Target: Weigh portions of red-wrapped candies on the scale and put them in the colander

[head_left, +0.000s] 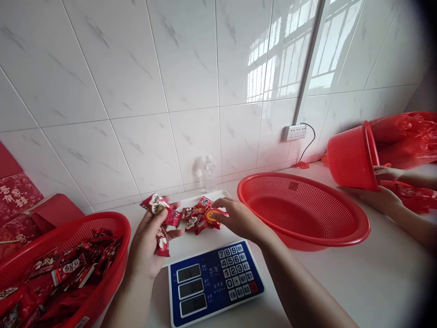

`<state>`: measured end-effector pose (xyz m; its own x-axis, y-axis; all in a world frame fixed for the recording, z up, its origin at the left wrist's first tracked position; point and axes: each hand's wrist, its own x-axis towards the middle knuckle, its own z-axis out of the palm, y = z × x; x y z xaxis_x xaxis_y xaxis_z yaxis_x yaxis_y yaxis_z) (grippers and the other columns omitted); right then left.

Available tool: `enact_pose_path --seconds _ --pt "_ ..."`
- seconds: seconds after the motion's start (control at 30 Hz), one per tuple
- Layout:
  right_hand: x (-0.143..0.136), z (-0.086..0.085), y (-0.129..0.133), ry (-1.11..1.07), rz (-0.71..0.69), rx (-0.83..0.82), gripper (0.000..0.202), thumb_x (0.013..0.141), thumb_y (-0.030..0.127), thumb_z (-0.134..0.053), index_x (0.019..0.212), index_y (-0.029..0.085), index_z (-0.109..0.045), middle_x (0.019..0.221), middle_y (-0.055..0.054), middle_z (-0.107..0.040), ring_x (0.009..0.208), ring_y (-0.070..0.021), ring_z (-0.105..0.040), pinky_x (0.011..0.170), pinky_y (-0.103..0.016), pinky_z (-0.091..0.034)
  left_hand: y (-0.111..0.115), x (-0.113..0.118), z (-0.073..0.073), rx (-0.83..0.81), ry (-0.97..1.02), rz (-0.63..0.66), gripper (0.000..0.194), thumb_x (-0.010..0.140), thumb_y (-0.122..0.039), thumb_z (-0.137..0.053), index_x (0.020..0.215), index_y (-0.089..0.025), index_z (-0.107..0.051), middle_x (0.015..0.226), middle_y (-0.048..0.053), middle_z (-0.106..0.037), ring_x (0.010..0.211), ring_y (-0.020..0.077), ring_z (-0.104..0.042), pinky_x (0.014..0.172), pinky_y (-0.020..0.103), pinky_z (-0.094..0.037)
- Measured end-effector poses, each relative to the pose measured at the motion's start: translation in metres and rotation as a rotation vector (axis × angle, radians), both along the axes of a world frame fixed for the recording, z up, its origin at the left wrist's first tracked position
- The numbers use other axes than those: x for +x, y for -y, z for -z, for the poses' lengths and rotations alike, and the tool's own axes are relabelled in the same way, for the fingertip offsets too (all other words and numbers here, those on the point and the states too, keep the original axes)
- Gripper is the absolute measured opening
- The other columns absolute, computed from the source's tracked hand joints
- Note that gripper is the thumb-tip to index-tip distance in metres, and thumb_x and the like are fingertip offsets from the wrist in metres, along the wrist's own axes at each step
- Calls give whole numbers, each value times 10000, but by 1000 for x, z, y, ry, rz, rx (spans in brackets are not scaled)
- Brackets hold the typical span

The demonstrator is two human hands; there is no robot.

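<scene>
Several red candy packets point(160, 208) are gripped in my left hand point(150, 232), above the left side of the white scale tray point(182, 248). My right hand point(235, 216) reaches over the tray, its fingers closed on a red packet with a yellow ring point(215, 216). More red packets point(194, 223) lie in a small heap on the tray beside it. In front of the tray sits the scale's blue keypad panel point(215, 282); I cannot read its displays. At the left, a red basket point(124, 228) holds many similar packets.
An oval red basket point(300, 182) stands right of the scale. Beyond it, another person's hands point(385, 196) hold a tilted red basket point(348, 155) near red plastic bags point(406, 136). A clear bottle point(209, 173) stands by the tiled wall, below a power strip point(294, 132). Red boxes point(20, 200) are at far left.
</scene>
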<state>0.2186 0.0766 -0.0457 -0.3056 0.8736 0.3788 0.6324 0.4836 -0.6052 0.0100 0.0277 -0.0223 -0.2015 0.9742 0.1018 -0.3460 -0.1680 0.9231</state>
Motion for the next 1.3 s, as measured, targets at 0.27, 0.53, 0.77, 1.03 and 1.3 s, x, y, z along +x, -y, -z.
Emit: enact_pose_path --seconds 0.27,0.53,0.77,1.03,1.3 --pt "-7 29 -20 374 30 -123 405 804 405 -578 1175 243 -571 1173 -97 -602 1028 -277 -577 812 -354 -403 1 -14 -8 13 73 -34 324 760 -216 -664 1084 -222 -656 1047 53 -693 831 164 -666 514 190 -564" --pt "1 13 -15 348 158 13 239 777 304 -585 991 203 -621 1089 -100 -603 974 -242 -553 789 -328 -401 2 -13 -3 29 20 -19 427 710 -281 -722 1127 -232 -643 1009 62 -701 913 223 -661 488 215 -566" --pt "59 -6 -15 350 594 76 379 819 294 -539 1188 215 -567 1300 -136 -513 1183 -359 -445 894 -539 -384 5 -8 -5 16 16 -28 416 709 -283 -722 1113 -230 -642 1012 61 -701 943 227 -654 522 236 -587" --pt "4 6 -5 234 90 145 431 895 360 -510 1313 255 -513 1444 -88 -422 1345 -276 -333 1071 -471 -311 5 -4 -4 25 -4 -28 392 705 -290 -723 1082 -224 -636 964 53 -706 916 226 -659 496 224 -574" --pt "-45 28 5 333 -383 -120 484 956 481 -328 1331 237 -512 1454 -67 -430 1388 -326 -234 1080 -582 -202 7 -2 -6 20 -16 -12 430 688 -292 -737 1096 -209 -626 953 54 -702 879 222 -664 510 250 -590"
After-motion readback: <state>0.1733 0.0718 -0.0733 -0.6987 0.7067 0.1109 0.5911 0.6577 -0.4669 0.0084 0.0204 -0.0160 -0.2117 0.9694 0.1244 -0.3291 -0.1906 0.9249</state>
